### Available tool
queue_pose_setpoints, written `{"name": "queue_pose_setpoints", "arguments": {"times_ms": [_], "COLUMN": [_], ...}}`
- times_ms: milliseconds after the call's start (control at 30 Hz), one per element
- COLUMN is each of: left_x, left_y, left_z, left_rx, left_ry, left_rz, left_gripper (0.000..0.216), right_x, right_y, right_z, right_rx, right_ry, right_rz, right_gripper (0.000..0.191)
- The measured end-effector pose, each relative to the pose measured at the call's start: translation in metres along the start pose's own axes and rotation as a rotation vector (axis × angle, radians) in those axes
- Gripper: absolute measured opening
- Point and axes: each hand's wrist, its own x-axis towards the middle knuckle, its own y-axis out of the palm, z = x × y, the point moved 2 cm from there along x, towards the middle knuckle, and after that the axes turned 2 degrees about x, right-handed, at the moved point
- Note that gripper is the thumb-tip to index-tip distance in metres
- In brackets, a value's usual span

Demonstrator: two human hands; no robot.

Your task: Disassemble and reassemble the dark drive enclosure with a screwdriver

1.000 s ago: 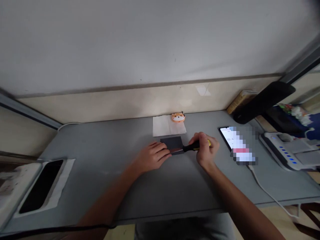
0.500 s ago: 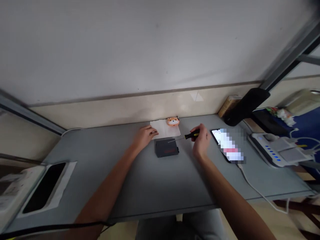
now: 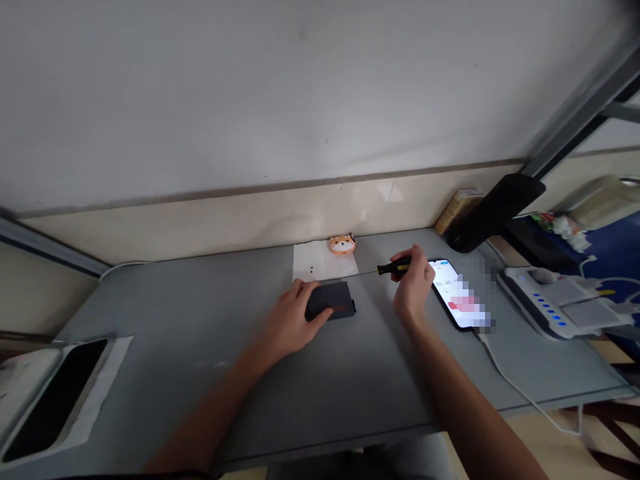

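My left hand grips the left end of a flat dark grey box with red lettering, thumb along its near side and fingers at its far side. The box lies on the grey desk. In my right hand is a screwdriver with a black and yellow handle. Its thin shaft points left, close to the box's far right corner; I cannot tell whether the tip touches. Behind the box lies a white paper with small dark specks, perhaps screws, on it. An orange animal-faced case sits on the paper's far right corner.
Right of my right hand lies a lit phone with a white cable. Beyond it stands a white power strip with plugs. A black cylinder leans at the back right. At the left lies a dark-screened device on white paper.
My left hand has come from the white paper to the box and now grips its left end. Dark specks show on the paper. My right hand and the screwdriver have shifted slightly right.
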Motion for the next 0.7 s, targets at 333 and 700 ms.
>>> {"name": "queue_pose_setpoints", "arguments": {"times_ms": [333, 700], "left_x": [0.013, 0.014], "left_y": [-0.007, 0.001], "left_z": [0.031, 0.032], "left_rx": [-0.404, -0.374], "left_ry": [0.033, 0.074], "left_rz": [0.124, -0.029], "left_gripper": [0.038, 0.04], "right_x": [-0.023, -0.036], "right_y": [0.004, 0.011], "right_z": [0.008, 0.004], "right_rx": [-0.266, -0.363], "right_ry": [-0.277, -0.713], "right_rz": [0.309, 0.643], "right_gripper": [0.051, 0.038]}}
